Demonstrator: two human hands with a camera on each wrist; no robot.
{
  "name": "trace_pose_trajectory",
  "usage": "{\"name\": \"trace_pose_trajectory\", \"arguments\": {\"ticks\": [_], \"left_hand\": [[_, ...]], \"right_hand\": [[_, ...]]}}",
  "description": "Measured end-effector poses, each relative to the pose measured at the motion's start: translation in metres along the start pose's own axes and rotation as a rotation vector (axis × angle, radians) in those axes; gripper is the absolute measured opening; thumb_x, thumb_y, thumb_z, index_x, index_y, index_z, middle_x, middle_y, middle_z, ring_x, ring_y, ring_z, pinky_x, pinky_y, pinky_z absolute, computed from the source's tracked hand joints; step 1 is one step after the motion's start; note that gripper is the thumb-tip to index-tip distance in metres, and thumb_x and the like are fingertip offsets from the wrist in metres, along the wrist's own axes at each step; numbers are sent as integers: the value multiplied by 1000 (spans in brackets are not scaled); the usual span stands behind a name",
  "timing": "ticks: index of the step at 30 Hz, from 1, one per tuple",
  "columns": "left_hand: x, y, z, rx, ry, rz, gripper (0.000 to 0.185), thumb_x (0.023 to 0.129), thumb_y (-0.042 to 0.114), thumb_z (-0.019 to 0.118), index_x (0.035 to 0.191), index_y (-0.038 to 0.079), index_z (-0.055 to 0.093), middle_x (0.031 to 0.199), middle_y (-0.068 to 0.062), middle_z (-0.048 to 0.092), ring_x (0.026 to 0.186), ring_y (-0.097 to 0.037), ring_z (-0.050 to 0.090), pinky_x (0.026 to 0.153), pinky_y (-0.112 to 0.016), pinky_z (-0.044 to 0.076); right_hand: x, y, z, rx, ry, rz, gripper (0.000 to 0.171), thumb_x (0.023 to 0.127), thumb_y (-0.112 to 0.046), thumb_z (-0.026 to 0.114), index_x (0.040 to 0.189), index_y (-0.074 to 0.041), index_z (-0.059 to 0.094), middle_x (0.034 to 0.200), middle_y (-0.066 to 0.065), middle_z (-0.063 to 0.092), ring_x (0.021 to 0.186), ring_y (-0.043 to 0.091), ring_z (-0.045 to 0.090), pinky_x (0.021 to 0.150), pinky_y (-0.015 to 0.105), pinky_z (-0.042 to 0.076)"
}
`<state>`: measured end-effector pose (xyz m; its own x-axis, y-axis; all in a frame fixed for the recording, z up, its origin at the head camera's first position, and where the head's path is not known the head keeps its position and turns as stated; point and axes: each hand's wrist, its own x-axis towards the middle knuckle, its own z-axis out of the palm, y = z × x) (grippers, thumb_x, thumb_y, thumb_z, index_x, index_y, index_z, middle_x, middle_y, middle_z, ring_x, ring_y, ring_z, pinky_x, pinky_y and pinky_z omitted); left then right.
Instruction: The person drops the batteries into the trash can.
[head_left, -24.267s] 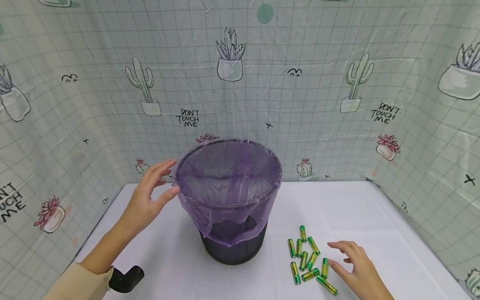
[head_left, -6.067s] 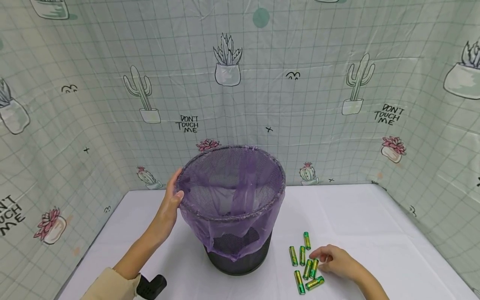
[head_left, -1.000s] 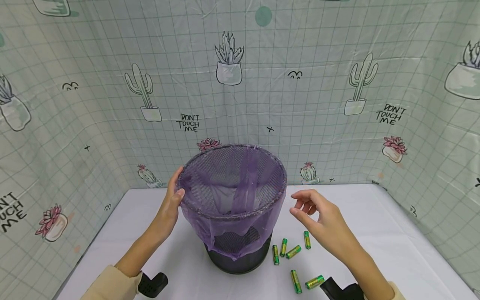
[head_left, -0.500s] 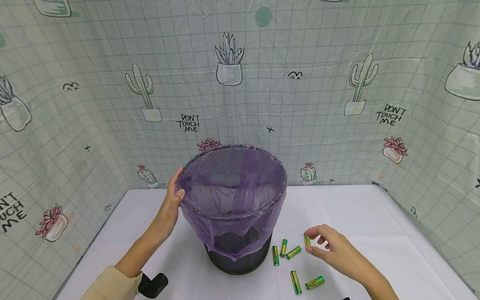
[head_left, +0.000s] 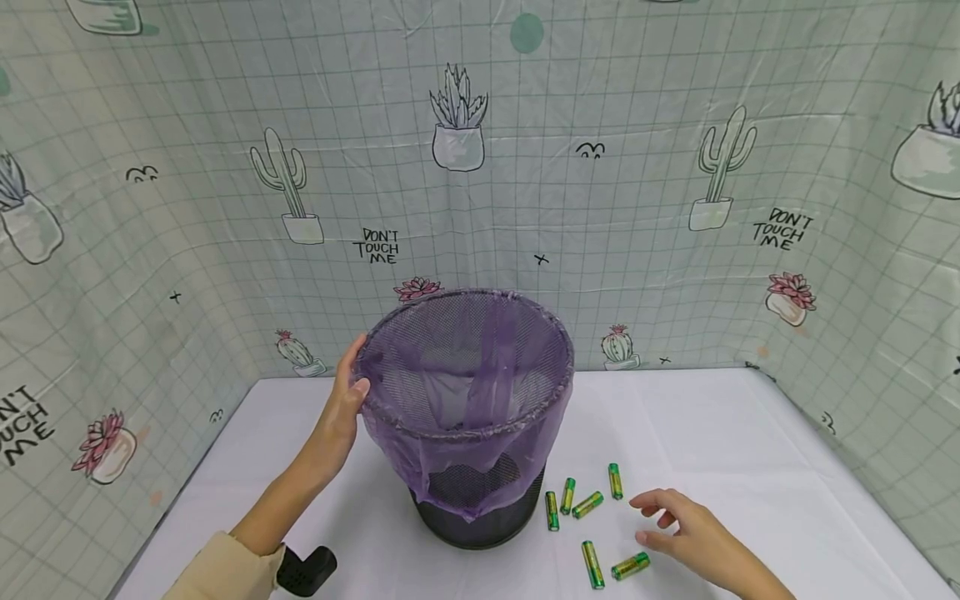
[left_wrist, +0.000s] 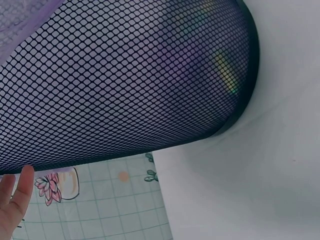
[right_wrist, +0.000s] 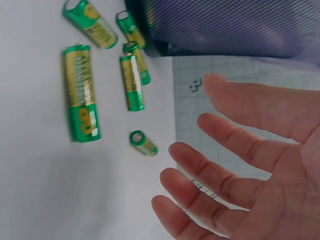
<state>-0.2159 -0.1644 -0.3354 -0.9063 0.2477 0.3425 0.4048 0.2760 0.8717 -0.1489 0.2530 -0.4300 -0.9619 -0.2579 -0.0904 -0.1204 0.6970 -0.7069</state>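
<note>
A black wire-mesh bin [head_left: 482, 532], lined with a thin purple bag [head_left: 393, 440], stands upright on the white-covered desk [head_left: 720, 454]. The bag's edge is folded out over the rim and hangs down the outside, leaving the lower part of the bin bare.

The left hand [head_left: 336, 421] has its grip clamped on the left side of the bin near the top, with the thumb by the front of the rim and the fingers reaching round the outer wall. Just below its beige sleeve [head_left: 228, 571] shows a bent black object [head_left: 306, 572].

The right hand [head_left: 693, 533] is to the right of the bin, beside the batteries, its grip apart: the thumb and index finger are parted and the other fingers lightly bent. Six green and gold batteries [head_left: 592, 565] lie on the desk. Three of them are close together by the foot of the bin, one slanted; one lies just beyond the right index fingertip, and two are nearer the person, the slanted one just below the thumb.

Through the mesh in the left wrist view, blurred green and yellow shapes [left_wrist: 226, 72] show low inside the bin. A pale checked cloth [head_left: 630, 208] printed with potted cacti hangs behind and at both sides.
</note>
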Motion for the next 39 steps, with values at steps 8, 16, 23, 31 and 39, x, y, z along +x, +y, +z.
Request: {"name": "trace_pose_trajectory", "arguments": {"ticks": [8, 16, 23, 31, 39], "left_hand": [[1, -1, 0, -14, -3, 0, 68, 94, 48, 26, 150, 22, -1, 155, -11, -11, 141, -41, -6, 101, -72, 7], [1, -1, 0, -10, 3, 6, 68, 94, 48, 26, 150, 21, -1, 155, -12, -11, 140, -41, -7, 100, -72, 7], [0, -1, 0, -16, 0, 6, 68, 94, 48, 26, 150, 21, -1, 155, -11, -12, 141, -40, -8, 100, -72, 7], [0, -1, 1, -21, 5, 0, 64, 94, 43, 26, 150, 25, 0, 155, -11, -11, 141, -41, -6, 101, -72, 7], [0, 0, 1, -22, 10, 3, 65, 94, 45, 26, 150, 25, 0, 155, -11, -11, 140, -41, -5, 101, -72, 8]], "right_hand": [[-1, 22, 10, 74, -90, 88, 37, 82, -22, 67, 113, -2, 58, 97, 3, 56, 79, 9, 44, 64, 22, 39], [-1, 32, 18, 104, -105, 144, 40, 80, -24, 70, 110, 1, 59, 91, 0, 55, 75, 8, 43, 63, 21, 39], [-2, 39, 21, 169, -133, 85, 29, 83, -18, 66, 103, 3, 61, 81, 1, 50, 69, 3, 41, 60, 21, 37], [-1, 36, 27, 119, -115, 66, 23, 80, -17, 69, 95, -1, 63, 76, 1, 48, 66, 4, 40, 58, 22, 35], [1, 34, 29, 66, -75, 88, 18, 78, -14, 70, 89, -4, 61, 74, 0, 48, 65, 6, 41, 57, 22, 35]]}}
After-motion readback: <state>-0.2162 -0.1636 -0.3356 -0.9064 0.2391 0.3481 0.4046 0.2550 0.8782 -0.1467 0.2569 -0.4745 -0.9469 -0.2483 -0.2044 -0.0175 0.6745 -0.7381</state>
